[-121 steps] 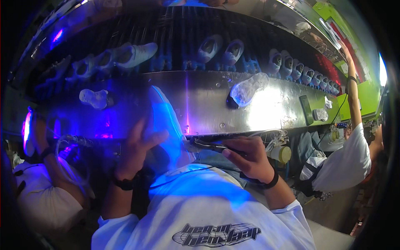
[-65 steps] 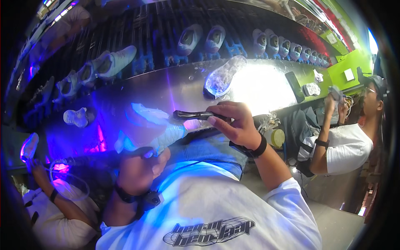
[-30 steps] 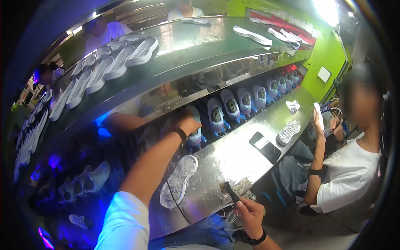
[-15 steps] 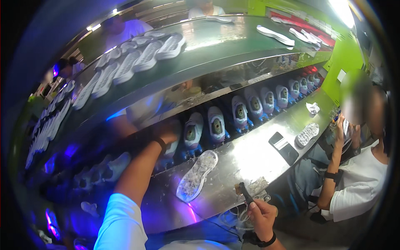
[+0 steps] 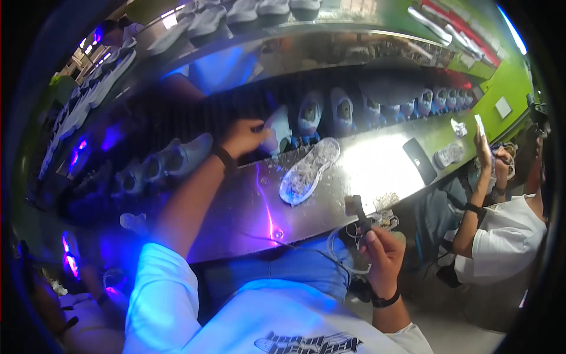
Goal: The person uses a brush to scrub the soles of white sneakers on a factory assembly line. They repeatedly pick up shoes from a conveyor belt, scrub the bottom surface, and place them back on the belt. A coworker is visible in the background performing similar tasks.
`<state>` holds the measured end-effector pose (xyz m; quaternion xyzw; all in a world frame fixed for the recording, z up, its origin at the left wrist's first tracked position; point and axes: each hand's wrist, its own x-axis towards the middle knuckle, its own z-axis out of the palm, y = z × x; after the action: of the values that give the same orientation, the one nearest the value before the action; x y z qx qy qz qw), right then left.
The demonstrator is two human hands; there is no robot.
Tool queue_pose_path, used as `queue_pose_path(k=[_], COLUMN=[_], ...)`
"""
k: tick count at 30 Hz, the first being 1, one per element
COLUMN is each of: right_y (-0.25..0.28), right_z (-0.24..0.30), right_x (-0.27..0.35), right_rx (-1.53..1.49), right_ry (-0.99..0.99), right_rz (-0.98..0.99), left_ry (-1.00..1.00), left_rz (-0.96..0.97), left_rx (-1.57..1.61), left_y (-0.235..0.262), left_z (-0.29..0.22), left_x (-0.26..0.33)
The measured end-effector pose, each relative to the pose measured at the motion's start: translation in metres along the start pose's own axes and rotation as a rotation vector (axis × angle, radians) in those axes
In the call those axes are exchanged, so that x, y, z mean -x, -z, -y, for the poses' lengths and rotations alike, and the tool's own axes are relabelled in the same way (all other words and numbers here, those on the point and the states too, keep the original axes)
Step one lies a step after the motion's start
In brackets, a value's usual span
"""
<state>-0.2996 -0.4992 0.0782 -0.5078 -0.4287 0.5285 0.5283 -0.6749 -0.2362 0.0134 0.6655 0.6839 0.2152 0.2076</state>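
Note:
My left hand point(image 5: 243, 139) is at the near end of a row of shoe uppers, its fingers closed on the side of a pale shoe upper point(image 5: 277, 130). That upper leans and shows its side; the fingertips are partly hidden. In my right hand point(image 5: 383, 253), over the bench's front edge, is a short brush point(image 5: 361, 215) with a dark handle and brownish head, pointing up. Between my hands a white shoe sole point(image 5: 309, 172) lies on the metal bench, its upper face covered in whitish lumps.
More uppers point(image 5: 344, 111) stand on blue supports along a dark channel; others point(image 5: 154, 167) lie left under blue light. A dark phone point(image 5: 420, 160) and a second sole point(image 5: 449, 155) rest right. Soles point(image 5: 209, 22) line the upper shelf. Thin tubing point(image 5: 339, 251) hangs near my right hand. A co-worker point(image 5: 495, 236) sits right.
My view has tipped down, bringing my lap into sight. The upper at my left hand now leans and shows its side. My right hand still holds the brush, now more upright.

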Motion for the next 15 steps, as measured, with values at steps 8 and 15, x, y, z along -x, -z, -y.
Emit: queue_pose_path(k=[8, 15], right_y=[-0.003, 0.004], right_z=[0.022, 0.026], right_x=[0.040, 0.067], right_rx=[0.012, 0.028], right_ry=[0.024, -0.018], right_rz=[-0.031, -0.082], left_ry=[0.038, 0.130], left_rz=[0.119, 0.067], left_rx=[-0.399, 0.052], left_y=[-0.057, -0.039], left_z=[-0.041, -0.007], left_x=[-0.028, -0.042])
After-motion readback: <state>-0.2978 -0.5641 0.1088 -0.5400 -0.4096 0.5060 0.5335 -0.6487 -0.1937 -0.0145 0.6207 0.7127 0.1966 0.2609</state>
